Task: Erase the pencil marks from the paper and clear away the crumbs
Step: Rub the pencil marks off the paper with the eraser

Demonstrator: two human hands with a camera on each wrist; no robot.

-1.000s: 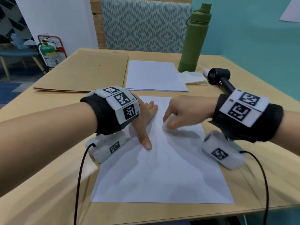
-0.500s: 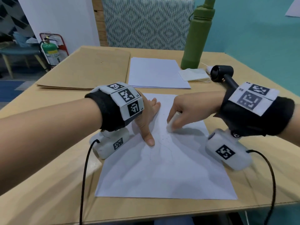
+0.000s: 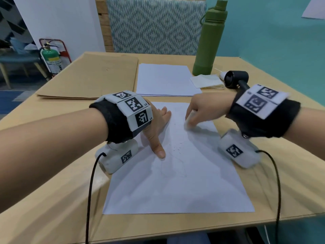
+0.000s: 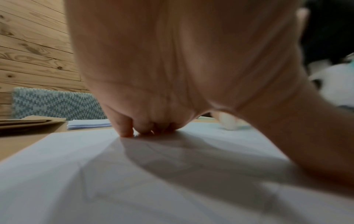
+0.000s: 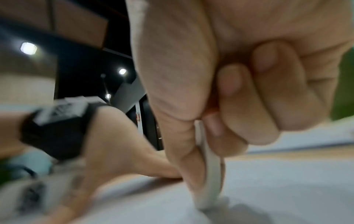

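A white sheet of paper [image 3: 177, 187] lies on the wooden table with faint pencil lines [image 3: 173, 167] near its middle and dark eraser crumbs [image 3: 176, 147] above them. My left hand [image 3: 158, 127] lies flat on the sheet's upper left, fingers straight, thumb stretched toward me. In the left wrist view its fingertips [image 4: 126, 131] press the paper [image 4: 134, 189]. My right hand [image 3: 202, 110] pinches a white eraser [image 3: 189, 125] and holds it down on the sheet's upper right. In the right wrist view the eraser [image 5: 210, 181] sits between thumb and curled fingers, its tip on the paper.
Behind the sheet lie a stack of white paper [image 3: 165, 80] and brown cardboard [image 3: 91, 80]. A green bottle [image 3: 209, 37], a folded white cloth [image 3: 207, 81] and a black handheld device [image 3: 236, 80] stand at the back right. The table's front edge [image 3: 175, 233] is near.
My right hand with the eraser has shifted right and slightly away across the paper. Crumbs now show near the thumb. The left hand has stayed pressed in place.
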